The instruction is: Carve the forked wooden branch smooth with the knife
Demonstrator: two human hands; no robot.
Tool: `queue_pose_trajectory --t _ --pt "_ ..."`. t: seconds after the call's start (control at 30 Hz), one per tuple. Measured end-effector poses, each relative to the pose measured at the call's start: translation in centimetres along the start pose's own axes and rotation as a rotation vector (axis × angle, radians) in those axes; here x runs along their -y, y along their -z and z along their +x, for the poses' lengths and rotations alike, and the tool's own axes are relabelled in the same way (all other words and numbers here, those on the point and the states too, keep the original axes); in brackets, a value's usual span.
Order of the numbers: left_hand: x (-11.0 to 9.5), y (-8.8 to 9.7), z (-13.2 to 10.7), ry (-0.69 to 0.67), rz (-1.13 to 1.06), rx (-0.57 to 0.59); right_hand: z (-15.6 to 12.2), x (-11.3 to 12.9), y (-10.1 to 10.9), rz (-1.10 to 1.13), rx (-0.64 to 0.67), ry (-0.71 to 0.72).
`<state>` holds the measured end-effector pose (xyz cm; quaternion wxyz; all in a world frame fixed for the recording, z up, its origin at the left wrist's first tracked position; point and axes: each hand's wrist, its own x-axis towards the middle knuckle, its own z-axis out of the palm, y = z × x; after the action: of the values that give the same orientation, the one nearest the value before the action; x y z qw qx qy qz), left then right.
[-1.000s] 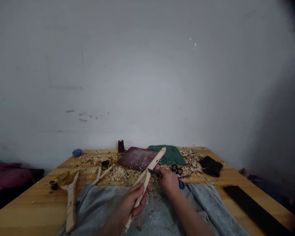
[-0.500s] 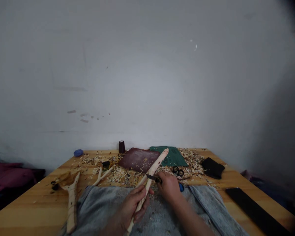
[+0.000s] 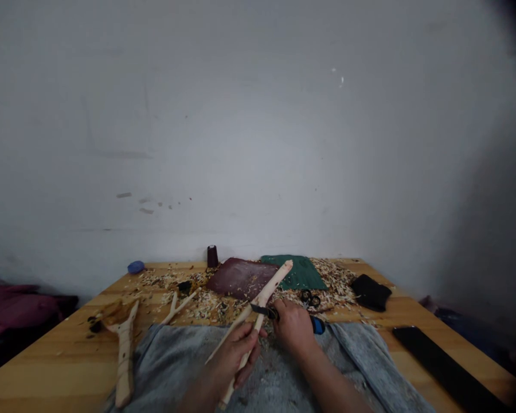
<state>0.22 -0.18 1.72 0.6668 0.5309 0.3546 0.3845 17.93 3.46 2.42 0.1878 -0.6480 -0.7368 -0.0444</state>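
Observation:
A peeled, pale forked stick point(image 3: 276, 282) slants up and away from me, its thick end far and its two prongs toward me. My left hand point(image 3: 235, 357) is closed around one prong; the other prong passes to the left of it. In my right hand point(image 3: 294, 328) is a knife point(image 3: 262, 311), its dark blade pointing left and lying across the stick by the fork. A blue and black handle end shows beyond the right side of that hand. Beneath both hands spreads a grey cloth point(image 3: 176, 355) dotted with shavings.
Wood shavings point(image 3: 337, 278) cover the back of the table around a maroon sheet point(image 3: 241, 278), a green sheet point(image 3: 305, 272) and scissors point(image 3: 310, 298). Two forked sticks point(image 3: 125, 361) lie left. A thread cone point(image 3: 212, 256) stands by the wall; a black slab point(image 3: 442, 367) lies right.
The forked stick has turned in my left hand, so its second prong now shows on the left. The knife has shifted slightly left, and more of its blue handle end shows.

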Motion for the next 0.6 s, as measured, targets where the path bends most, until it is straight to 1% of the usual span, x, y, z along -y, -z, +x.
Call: queue_pose_trajectory --t 0.1,0.2,0.37,0.47,0.6 --pt "0.1 -0.1 -0.1 0.002 0.013 0.017 0.3 -0.7 -0.1 -0.013 -0.025 -0.04" --pt "0.3 0.1 0.1 0.008 -0.001 0.027 0.2 -0.9 -0.1 0.023 -0.045 -0.021" --pt "0.3 0.3 0.3 -0.009 -0.005 0.012 -0.4 0.2 0.3 0.061 -0.04 0.063" --pt "0.2 0.3 0.4 -0.018 -0.002 0.013 -0.6 0.7 0.6 0.049 -0.015 0.064" --pt "0.2 0.1 0.4 -0.015 0.003 0.0 -0.6 0.8 0.6 0.051 -0.022 0.066"
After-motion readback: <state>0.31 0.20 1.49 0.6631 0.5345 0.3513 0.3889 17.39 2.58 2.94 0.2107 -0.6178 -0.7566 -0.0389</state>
